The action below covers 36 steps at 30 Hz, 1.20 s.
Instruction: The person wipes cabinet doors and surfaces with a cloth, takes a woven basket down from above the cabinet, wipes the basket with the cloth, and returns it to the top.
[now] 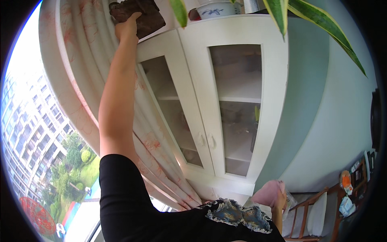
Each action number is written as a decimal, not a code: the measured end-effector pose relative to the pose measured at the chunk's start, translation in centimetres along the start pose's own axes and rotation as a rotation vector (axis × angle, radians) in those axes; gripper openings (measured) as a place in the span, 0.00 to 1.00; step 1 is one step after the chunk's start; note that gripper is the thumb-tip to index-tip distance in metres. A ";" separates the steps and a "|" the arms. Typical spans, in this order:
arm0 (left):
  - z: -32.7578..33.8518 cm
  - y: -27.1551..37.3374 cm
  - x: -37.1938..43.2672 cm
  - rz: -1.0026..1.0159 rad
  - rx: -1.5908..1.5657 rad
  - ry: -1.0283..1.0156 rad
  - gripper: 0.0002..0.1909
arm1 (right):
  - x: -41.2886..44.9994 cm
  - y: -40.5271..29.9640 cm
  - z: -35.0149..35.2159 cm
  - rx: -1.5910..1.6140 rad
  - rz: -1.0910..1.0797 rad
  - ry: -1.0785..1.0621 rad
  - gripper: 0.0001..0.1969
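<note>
At the top left, my left hand [128,26] is raised high with its fingers on a dark brown object [149,21], perhaps a box or bag, above the top of a white cabinet [190,60]. The object's far part is cut off by the picture's edge. Low on the right, beside my body, my right hand [281,199] holds a pink cloth [267,192]. The cabinet's two glazed doors are closed, with shelves behind the glass. A white bowl with a blue pattern [219,11] stands on the cabinet top.
A floral curtain [151,142] hangs left of the cabinet, beside a window with buildings outside. Long green plant leaves [329,28] hang at the upper right. At the lower right are a wooden chair [305,211] with a pale cushion and a cluttered surface bearing an orange item [346,181].
</note>
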State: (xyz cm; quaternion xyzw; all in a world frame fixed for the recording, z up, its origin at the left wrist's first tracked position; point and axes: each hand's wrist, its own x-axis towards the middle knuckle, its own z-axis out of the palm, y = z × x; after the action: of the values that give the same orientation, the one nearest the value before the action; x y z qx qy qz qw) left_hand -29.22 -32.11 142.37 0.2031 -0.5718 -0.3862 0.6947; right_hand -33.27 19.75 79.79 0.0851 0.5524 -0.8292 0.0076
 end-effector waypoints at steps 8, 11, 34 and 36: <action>-12.5 1.1 -6.7 0.200 -0.348 -0.160 0.32 | -2.9 -2.2 9.4 0.205 0.202 -0.386 0.16; -16.8 0.9 -13.2 0.305 -0.560 -0.178 0.32 | -3.0 -4.2 13.1 0.259 0.192 -0.535 0.18; -26.8 -8.9 -47.4 0.010 -0.397 -0.550 0.16 | -20.8 -7.5 19.4 -0.253 -1.065 -0.569 0.28; -27.3 -8.6 -49.3 0.020 -0.383 -0.558 0.19 | -22.6 -5.7 14.8 -0.221 -0.906 -0.624 0.28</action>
State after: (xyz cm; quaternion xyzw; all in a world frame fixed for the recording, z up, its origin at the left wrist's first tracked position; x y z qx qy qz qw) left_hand -8.25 -3.89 97.54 -0.0504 -0.6589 -0.5208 0.5405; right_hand -13.58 6.57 93.90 -0.4112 0.5889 -0.6728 -0.1774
